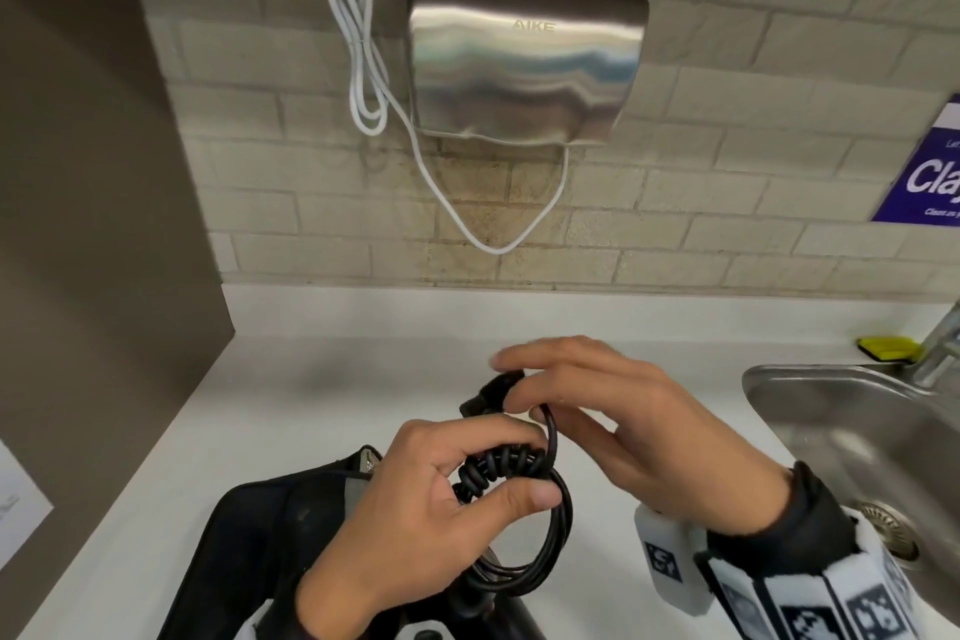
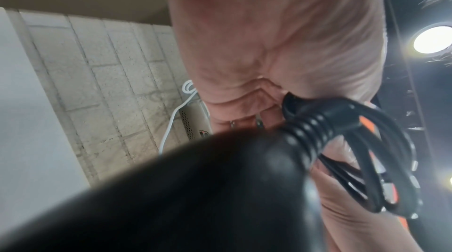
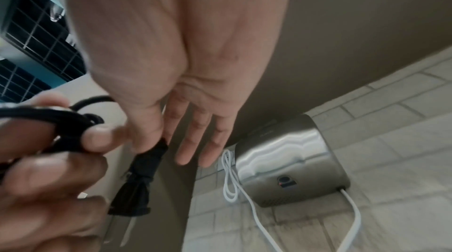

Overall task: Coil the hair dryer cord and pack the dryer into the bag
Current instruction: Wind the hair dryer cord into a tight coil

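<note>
The cord (image 1: 540, 530) of the hair dryer is black and thin, and it is gathered into several round loops that hang together above the near edge of the white worktop (image 1: 322, 379). At the top of the loops one part of the cord is wound tightly around the bundle, like a short spiral. The black plug (image 3: 137, 182) at the free end has two flat metal pins; it sticks out above the bundle, toward the wall. Under the hands, at the near edge of the worktop, lies a black bag (image 1: 275, 525), partly hidden. The body of the dryer shows in the left wrist view only as a dark blurred shape, so its form cannot be told.

The left hand (image 1: 415, 515) has its fingers and thumb curled around the wound part of the cord and grips it there. The right hand (image 1: 639, 431) pinches the cord just behind the plug between thumb and forefinger, while its other fingers are almost straight and spread, touching nothing.

On the tiled wall hangs a steel hand dryer (image 1: 524, 62) with the word "AIKE" on its front and a white cable (image 1: 363, 68) going up to a socket. At the right edge a blue sign (image 1: 930, 172) shows the letters "Cla"; the rest is cut off. A steel sink (image 1: 810, 379) is set into the right side of the worktop.
</note>
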### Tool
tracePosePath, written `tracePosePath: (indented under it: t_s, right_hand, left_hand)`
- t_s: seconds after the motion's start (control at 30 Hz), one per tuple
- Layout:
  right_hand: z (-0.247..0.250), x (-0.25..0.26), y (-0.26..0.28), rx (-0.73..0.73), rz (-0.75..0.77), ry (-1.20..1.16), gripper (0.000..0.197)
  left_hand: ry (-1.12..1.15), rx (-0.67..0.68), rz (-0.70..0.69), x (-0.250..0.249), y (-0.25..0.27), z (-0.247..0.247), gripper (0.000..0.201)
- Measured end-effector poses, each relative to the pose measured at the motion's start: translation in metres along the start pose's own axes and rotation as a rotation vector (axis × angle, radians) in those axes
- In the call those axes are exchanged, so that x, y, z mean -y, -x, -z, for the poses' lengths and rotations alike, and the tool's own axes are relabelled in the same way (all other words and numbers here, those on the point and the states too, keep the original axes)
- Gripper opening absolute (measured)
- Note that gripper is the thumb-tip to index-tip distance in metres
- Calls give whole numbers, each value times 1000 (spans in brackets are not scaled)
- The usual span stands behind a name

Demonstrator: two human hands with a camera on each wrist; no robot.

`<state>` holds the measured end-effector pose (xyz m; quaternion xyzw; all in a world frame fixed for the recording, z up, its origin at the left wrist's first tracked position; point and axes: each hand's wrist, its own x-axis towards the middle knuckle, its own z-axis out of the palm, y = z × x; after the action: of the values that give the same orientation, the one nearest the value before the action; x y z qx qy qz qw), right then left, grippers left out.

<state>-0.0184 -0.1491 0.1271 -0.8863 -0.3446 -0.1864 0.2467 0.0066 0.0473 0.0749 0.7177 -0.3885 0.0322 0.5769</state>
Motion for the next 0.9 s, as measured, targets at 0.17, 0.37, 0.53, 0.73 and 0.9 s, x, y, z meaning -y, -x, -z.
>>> tracePosePath:
  t_s: [0.17, 0.37, 0.53, 0.73, 0.9]
  right_hand:
    - [-11, -2, 6, -212, -172, -110, 11]
    - [-39, 12, 25, -430, -454, -392, 19]
    - [-43, 20, 32, -543, -591, -715, 5]
    - [-45, 19, 34, -504, -598, -1155, 12]
    - [-61, 25, 30, -362, -592, -1570, 31]
  left_hand:
    - [82, -100, 26, 3, 2, -1, 28]
    - [67, -157, -22, 6, 3, -4, 37]
    - [7, -164, -43, 8, 2, -8, 30]
    - [66, -143, -33, 8, 3, -8, 41]
    - [259, -77, -13, 8, 5, -6, 48]
